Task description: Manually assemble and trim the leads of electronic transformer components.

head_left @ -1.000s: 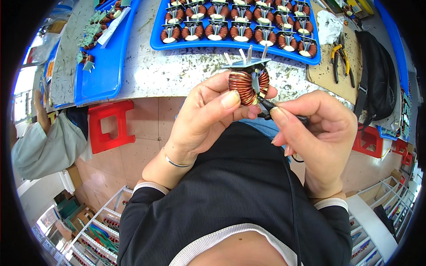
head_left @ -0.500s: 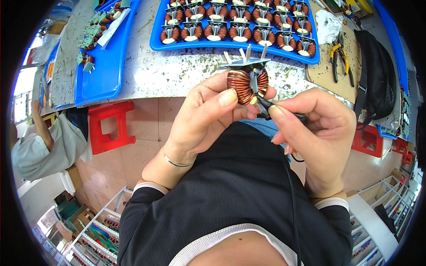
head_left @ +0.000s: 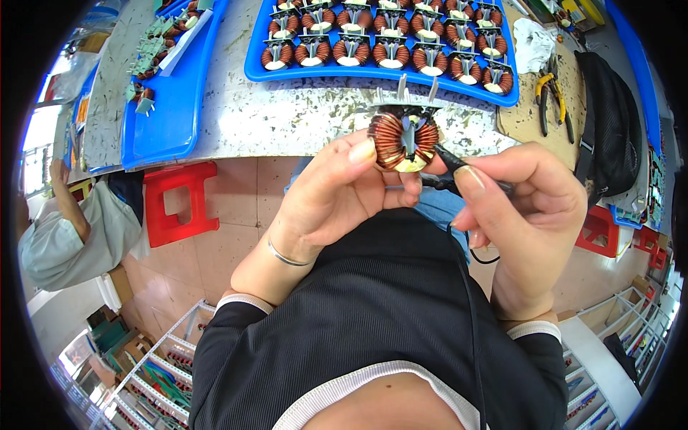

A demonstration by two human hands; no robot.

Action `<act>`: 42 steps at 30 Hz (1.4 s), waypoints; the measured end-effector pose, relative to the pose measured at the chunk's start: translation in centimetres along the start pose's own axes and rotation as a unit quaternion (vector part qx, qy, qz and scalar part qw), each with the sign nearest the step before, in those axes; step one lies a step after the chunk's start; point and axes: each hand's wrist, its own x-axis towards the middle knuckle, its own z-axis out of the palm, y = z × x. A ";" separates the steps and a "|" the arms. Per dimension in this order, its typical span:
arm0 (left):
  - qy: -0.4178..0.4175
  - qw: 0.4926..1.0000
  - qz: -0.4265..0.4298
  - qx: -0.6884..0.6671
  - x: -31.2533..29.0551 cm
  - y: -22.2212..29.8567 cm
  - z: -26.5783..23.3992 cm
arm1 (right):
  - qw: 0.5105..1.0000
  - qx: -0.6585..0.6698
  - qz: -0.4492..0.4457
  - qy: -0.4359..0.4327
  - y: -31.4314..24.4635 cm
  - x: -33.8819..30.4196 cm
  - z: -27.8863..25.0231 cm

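Note:
A toroidal coil [head_left: 389, 145] wound with copper-brown wire is pinched by the fingers of my left hand [head_left: 322, 186], in front of my chest. It has a dark plate with metal pins on top, a pale divider in the middle and cream material at its lower rim. Between the thumb and fingers of my right hand [head_left: 527, 197] is a slim black tool [head_left: 450, 160]; its exact kind is unclear. The tool's tip lies at the coil's right side; whether it touches cannot be made out. A thin black cord hangs below my right hand.
Rows of similar coils fill a blue tray [head_left: 315, 72] ahead. Another blue tray [head_left: 161, 136] with green-topped coils stands left. Yellow-and-black pliers [head_left: 542, 97] and a black bag [head_left: 609, 122] lie right. A red stool [head_left: 181, 204] and a co-worker's sleeve [head_left: 79, 233] are at left.
The coil has turned so its divider and lower rim face me more. My right hand has shifted slightly right, and the tool's tip has gone from the coil's lower middle to its right side.

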 end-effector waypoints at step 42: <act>-0.001 0.999 0.030 0.039 0.4 0.1 0.0 | 0.997 0.042 0.052 -0.026 0.2 0.8 -1.8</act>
